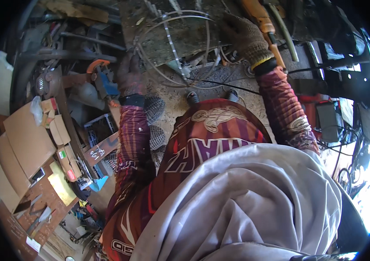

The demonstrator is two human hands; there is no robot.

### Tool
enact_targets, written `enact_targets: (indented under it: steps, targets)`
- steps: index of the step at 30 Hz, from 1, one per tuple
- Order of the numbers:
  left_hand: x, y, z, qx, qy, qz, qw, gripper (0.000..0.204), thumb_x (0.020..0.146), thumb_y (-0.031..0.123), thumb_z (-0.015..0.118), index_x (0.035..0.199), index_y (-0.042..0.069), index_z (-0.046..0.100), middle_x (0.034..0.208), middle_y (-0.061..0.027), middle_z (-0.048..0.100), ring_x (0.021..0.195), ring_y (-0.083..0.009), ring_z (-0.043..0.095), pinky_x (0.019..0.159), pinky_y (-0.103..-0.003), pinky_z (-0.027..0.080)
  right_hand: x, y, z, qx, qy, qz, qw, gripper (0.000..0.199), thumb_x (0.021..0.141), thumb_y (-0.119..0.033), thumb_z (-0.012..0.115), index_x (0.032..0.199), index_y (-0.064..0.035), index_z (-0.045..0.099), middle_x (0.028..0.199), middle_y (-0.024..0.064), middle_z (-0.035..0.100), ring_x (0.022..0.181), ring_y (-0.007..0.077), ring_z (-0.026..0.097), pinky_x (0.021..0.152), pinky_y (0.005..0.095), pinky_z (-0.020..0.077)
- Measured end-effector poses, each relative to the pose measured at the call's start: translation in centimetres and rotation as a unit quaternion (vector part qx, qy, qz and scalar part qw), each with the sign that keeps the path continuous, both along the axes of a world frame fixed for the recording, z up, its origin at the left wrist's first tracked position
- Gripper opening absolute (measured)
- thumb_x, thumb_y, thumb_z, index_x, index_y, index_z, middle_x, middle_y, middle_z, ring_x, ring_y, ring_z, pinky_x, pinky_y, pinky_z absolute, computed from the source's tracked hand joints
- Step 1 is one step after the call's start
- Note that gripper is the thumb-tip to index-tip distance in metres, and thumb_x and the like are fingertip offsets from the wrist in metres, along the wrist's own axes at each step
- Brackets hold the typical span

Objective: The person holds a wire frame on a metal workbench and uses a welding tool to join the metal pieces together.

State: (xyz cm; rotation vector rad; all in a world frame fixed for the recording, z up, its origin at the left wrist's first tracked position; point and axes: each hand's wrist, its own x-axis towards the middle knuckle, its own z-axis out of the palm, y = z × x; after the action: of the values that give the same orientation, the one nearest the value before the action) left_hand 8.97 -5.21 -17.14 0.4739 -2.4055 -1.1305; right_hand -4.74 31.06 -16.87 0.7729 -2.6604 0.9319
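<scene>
A hoop of thin wire (156, 71), with a second curved strand alongside, stands at the edge of a dark, worn worktable (150, 28). My gloved left hand (129, 74) is at the hoop's left side, its fingers closed at the wire; the hand is somewhat blurred. A light, ribbed straight rod (170, 39) runs through the middle of the hoop. Beyond the hoop's right side is my right hand (246, 39) in a brown knit glove with a yellow cuff edge. Its fingers stretch forward over the table, and their tips are dim against the dark surface.
An orange tool (261, 19) with a long handle lies just right of my right hand. A blue-and-orange tool (105, 80) sits left of my left hand. Rolled wire mesh (155, 111) lies by my left forearm. Cardboard boxes (30, 150) are at far left; dark cables (346, 137) hang at right.
</scene>
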Motion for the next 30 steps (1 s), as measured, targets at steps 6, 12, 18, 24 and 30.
enact_targets:
  steps: [6, 12, 18, 24, 30]
  targets:
    - [0.4, 0.2, 1.0, 0.003, 0.011, -0.012, 1.000, 0.033, 0.093, 0.021, 0.073, 0.120, 0.003, 0.072, 0.115, -0.0149, 0.074, 0.109, -0.0240, 0.068, 0.097, -0.033, 0.050, 0.1, -2.3, 1.3, 0.029, -0.037, -0.022, 0.999, 0.045, 0.097, -0.042, 0.062, 0.126, -0.0093, 0.068, 0.107, 0.0203, 0.070, 0.103, 0.0358, 0.068, 0.088, 0.0450, 0.0529]
    - [0.5, -1.1, 0.5, -0.041, 0.014, -0.040, 0.998, 0.030, 0.092, 0.021, 0.074, 0.118, 0.006, 0.074, 0.113, -0.0121, 0.075, 0.105, -0.0248, 0.070, 0.092, -0.034, 0.051, 0.8, -2.9, 2.2, 0.040, -0.083, -0.025, 0.995, 0.044, 0.098, -0.043, 0.060, 0.125, -0.0088, 0.068, 0.103, 0.0196, 0.071, 0.100, 0.0366, 0.069, 0.085, 0.0459, 0.0533]
    - [0.1, 0.0, 2.4, -0.019, -0.056, -0.002, 0.998, 0.029, 0.092, 0.024, 0.073, 0.116, 0.009, 0.075, 0.112, -0.0127, 0.075, 0.103, -0.0246, 0.070, 0.090, -0.035, 0.052, 0.9, -2.8, 2.6, 0.059, -0.113, -0.038, 0.991, 0.046, 0.098, -0.045, 0.059, 0.127, -0.0105, 0.068, 0.105, 0.0198, 0.071, 0.103, 0.0366, 0.068, 0.088, 0.0463, 0.0526]
    - [0.2, -1.2, -0.3, -0.050, 0.038, -0.025, 0.998, 0.028, 0.096, 0.023, 0.067, 0.122, 0.015, 0.073, 0.105, -0.0146, 0.074, 0.097, -0.0300, 0.072, 0.084, -0.038, 0.055, 1.2, -3.1, 3.5, 0.079, -0.122, -0.033, 0.989, 0.046, 0.098, -0.046, 0.058, 0.127, -0.0118, 0.068, 0.106, 0.0190, 0.072, 0.103, 0.0365, 0.068, 0.088, 0.0467, 0.0524]
    - [-0.2, -1.7, -0.1, -0.097, 0.034, -0.067, 0.992, 0.028, 0.095, 0.019, 0.068, 0.122, 0.016, 0.072, 0.109, -0.0165, 0.073, 0.101, -0.0328, 0.071, 0.085, -0.039, 0.055, 0.5, -2.4, 2.1, 0.068, -0.084, -0.024, 0.994, 0.044, 0.097, -0.043, 0.058, 0.129, -0.0137, 0.066, 0.097, 0.0174, 0.073, 0.097, 0.0371, 0.069, 0.084, 0.0478, 0.0531]
